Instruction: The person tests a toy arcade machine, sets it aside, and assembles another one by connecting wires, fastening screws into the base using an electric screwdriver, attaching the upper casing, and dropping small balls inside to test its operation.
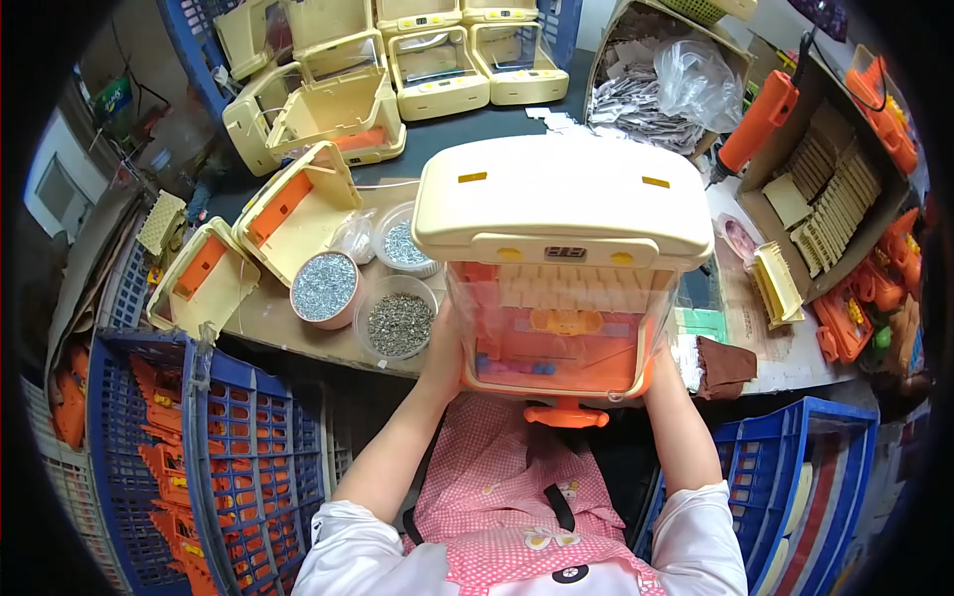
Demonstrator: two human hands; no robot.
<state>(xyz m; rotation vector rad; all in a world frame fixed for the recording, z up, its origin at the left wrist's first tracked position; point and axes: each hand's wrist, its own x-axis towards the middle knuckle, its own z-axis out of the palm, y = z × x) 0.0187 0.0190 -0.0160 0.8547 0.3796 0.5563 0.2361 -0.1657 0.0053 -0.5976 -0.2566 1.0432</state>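
A hand could pass between the toy (561, 199) and the yellow part (776, 284), but tubs (341, 320) crowd the left.

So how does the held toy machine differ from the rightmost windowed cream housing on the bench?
The toy machine is held by left hand and right hand; the housing sits on the bench. The machine's lower part is orange; the housing's visible frame is cream. Both have clear windows.

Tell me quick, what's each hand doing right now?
Left hand: holding one side of the cream-and-orange box; grip partly hidden.
Right hand: holding its other side; grip partly hidden.
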